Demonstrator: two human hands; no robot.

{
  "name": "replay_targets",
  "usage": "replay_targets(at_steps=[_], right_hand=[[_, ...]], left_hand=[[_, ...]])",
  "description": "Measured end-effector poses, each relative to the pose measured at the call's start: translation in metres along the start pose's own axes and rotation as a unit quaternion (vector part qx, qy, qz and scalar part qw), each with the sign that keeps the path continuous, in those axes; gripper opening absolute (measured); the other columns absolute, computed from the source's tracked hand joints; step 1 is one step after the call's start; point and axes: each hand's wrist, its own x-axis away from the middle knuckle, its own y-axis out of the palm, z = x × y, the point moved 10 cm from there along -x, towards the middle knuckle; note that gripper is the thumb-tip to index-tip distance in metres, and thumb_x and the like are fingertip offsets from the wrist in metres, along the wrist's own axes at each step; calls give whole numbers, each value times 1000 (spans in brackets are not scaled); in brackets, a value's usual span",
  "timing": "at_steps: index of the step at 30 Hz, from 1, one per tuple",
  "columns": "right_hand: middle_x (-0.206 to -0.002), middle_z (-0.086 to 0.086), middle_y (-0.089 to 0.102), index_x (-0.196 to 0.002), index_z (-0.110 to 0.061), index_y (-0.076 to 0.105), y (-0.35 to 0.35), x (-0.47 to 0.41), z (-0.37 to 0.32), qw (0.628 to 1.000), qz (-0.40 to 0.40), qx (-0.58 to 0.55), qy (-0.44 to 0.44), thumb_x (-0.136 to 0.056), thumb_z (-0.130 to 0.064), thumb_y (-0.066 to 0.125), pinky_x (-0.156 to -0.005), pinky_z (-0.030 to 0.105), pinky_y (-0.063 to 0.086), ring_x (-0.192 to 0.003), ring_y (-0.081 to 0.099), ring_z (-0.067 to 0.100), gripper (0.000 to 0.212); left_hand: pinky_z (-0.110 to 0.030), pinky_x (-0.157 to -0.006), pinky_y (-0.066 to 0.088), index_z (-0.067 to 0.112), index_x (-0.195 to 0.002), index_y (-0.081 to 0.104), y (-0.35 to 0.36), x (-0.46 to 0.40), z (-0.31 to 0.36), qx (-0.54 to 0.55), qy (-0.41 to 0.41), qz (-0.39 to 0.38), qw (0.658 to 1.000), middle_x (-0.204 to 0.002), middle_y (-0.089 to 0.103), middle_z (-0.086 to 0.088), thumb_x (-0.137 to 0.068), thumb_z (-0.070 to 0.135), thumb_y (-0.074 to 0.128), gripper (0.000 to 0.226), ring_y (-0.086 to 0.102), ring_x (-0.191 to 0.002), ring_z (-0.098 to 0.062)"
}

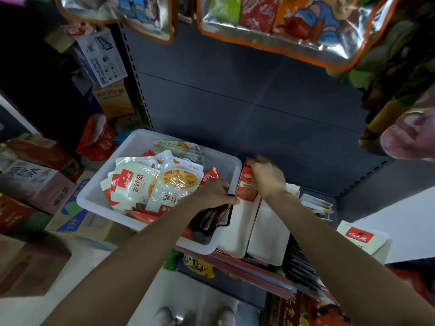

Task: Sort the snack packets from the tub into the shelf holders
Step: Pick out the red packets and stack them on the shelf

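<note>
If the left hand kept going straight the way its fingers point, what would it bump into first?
Probably the red packets that the right hand holds upright in the white holder. The left hand points right, across the tub rim, and its fingertips look almost there already, though depth is hard to judge.

**Dark Shelving, Pale Floor**

A dark grey shelf back panel [235,90] is seen at 12 o'clock. Stacked cardboard boxes [40,182] are piled at 9 o'clock. A pale floor [131,300] is shown at 6 o'clock. Foil bags [277,22] are hung overhead.
</note>
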Motion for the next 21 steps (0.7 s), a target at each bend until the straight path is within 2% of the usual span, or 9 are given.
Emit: replay_targets(at_steps=[2, 6, 10, 13, 16, 19, 21], right_hand=[[-126, 10, 46, -127, -13, 48, -1, 0, -2, 999, 46, 0, -6, -90, -13, 52, -95, 36, 37, -119, 43, 29, 38], [-129, 11, 47, -128, -10, 50, -2, 11, -6, 992, 97, -72, -21, -88, -5, 51, -95, 34, 36, -118, 43, 29, 40], [-131, 10, 49, -124, -10, 57, 1, 31, -12, 966, 100, -238, 17, -86, -2, 54, -92, 25, 38, -117, 48, 25, 38], [-123, 7, 57, -121, -10, 60, -4, 45, -46, 953, 85, -290, -10, -89, -6, 56, -87, 17, 37, -109, 56, 21, 32], [-119, 4, 63, -123, -12, 59, 3, 59, -104, 941, 10, -325, -92, -91, -18, 61, -84, 11, 37, -108, 59, 16, 33], [-118, 1, 62, -123, -17, 57, 35, 68, -151, 934, -111, -310, -137, -80, -35, 72, -89, 24, 45, -107, 57, 14, 49], [-110, 1, 62, -113, -18, 61, 54, 70, -166, 945, -141, -256, -149, -76, -38, 75, -85, 33, 47, -100, 57, 17, 44]], left_hand=[[-26, -83, 42, 12, -122, 57, -5, 5, 4, 24, 14, 16, 999, -115, 65, -4, -84, 37, 66, 46, 59, -105, -18], [-27, -90, 43, 12, -123, 57, -17, 13, 1, 64, 31, 70, 995, -120, 64, -4, -87, 34, 63, 42, 58, -111, -19], [-31, -91, 49, 13, -114, 63, -48, 29, -10, 119, 46, 145, 981, -110, 68, -3, -89, 20, 60, 26, 61, -105, -16], [-31, -91, 49, 10, -107, 65, -76, 53, -28, 82, 74, 188, 976, -104, 69, -4, -90, 14, 60, 18, 63, -100, -16], [-24, -89, 47, 10, -101, 67, -95, 80, -61, 40, 83, 188, 978, -100, 69, -3, -90, 9, 59, 14, 63, -97, -15], [-20, -83, 40, 14, -101, 69, -99, 98, -97, -34, 47, 144, 988, -98, 65, 4, -92, 12, 57, 15, 57, -96, -10], [-21, -79, 37, 15, -102, 69, -95, 104, -116, -54, 23, 102, 993, -101, 65, 3, -94, 21, 56, 17, 55, -96, -9]])
